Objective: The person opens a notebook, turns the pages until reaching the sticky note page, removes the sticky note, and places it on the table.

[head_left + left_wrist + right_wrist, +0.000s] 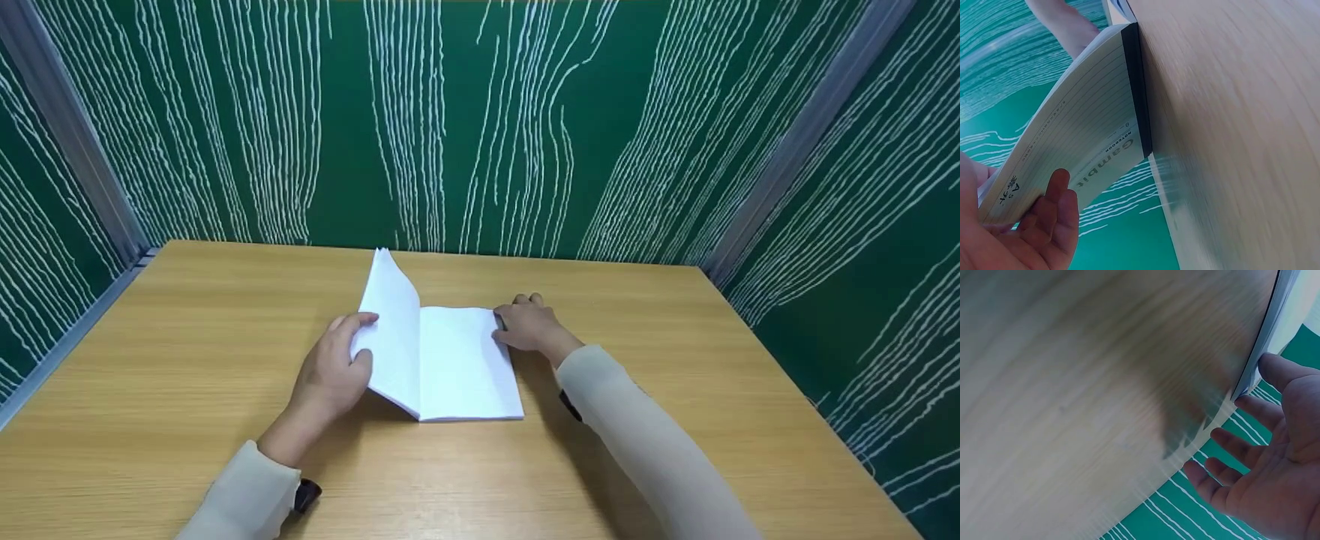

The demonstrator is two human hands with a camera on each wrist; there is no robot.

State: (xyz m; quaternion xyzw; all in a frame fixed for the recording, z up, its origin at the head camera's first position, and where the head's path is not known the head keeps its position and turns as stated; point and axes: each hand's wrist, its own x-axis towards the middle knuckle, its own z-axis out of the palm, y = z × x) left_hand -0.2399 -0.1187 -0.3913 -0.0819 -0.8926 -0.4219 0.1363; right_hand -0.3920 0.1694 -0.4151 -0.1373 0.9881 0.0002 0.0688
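Observation:
An open notebook with white pages lies in the middle of the table. Its left half stands tilted up, and the right half rests flat. My left hand grips the raised half by its outer edge, thumb on the page side and fingers behind. From the left wrist view, the notebook's cover shows ruled lines, the printed word "Gambit" and a dark spine strip. At the far right edge of the flat half, my right hand pinches the pages near the corner with thumb and index finger. Its other fingers are spread loosely.
The wooden table extends around the notebook on all sides. Green panels with white wavy lines stand behind the table and at both sides, with grey metal posts at the corners.

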